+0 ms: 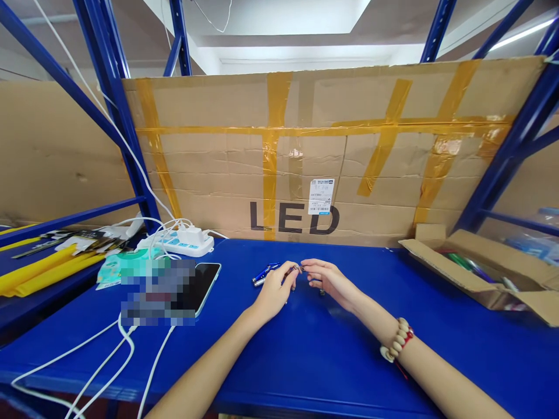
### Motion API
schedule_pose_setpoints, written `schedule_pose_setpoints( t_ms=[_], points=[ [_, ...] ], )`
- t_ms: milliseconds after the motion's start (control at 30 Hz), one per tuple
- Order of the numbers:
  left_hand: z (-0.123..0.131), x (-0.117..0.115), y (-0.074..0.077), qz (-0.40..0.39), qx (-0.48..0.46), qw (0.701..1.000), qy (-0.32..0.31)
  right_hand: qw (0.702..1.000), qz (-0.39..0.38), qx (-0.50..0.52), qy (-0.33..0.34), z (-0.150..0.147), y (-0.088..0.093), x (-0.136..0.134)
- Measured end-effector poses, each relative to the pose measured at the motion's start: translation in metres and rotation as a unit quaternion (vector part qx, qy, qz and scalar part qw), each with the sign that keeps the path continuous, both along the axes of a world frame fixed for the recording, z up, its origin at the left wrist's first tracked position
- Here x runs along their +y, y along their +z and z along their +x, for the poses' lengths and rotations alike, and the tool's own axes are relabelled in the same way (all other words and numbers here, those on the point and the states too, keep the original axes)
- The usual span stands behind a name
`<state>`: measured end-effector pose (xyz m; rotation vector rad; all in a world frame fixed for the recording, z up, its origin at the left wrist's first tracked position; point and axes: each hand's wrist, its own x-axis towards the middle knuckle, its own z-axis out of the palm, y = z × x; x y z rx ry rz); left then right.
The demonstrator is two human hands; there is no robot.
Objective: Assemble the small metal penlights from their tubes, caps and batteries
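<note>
Both of my hands meet over the middle of the blue table [332, 361]. My left hand [276, 289] is closed, its fingertips pinching a small dark object [297, 269] that is too small to name. Facing it, my right hand [327, 277] also has its fingers pinched on that same small piece. A beaded bracelet [397, 340] circles my right wrist. A small blue pen-like item [264, 273] lies on the table just left of my left hand.
A phone [201, 286] and a white power strip [181, 241] with cables lie to the left, beside yellow strips [39, 273]. An open cardboard box [484, 272] with small items sits at the right. A taped cardboard sheet [327, 157] marked LED stands behind.
</note>
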<state>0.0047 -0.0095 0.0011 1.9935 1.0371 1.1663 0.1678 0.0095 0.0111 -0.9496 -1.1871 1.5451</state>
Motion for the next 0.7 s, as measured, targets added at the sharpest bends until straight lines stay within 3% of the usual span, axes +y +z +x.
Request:
schedule_pose_setpoints(
  t_ms=[233,500,700],
  points=[
    [0.001,-0.001,-0.001,-0.011,0.022,0.999,-0.022,0.999,-0.021,0.041,-0.008,-0.002,0.003,-0.002],
    [0.002,-0.001,0.000,0.017,0.027,0.999,-0.020,0.989,0.097,-0.110,-0.026,-0.001,0.006,-0.006],
    [0.001,0.000,0.000,0.076,0.102,0.992,0.008,0.969,0.180,-0.165,-0.025,0.003,0.015,-0.007]
  ],
)
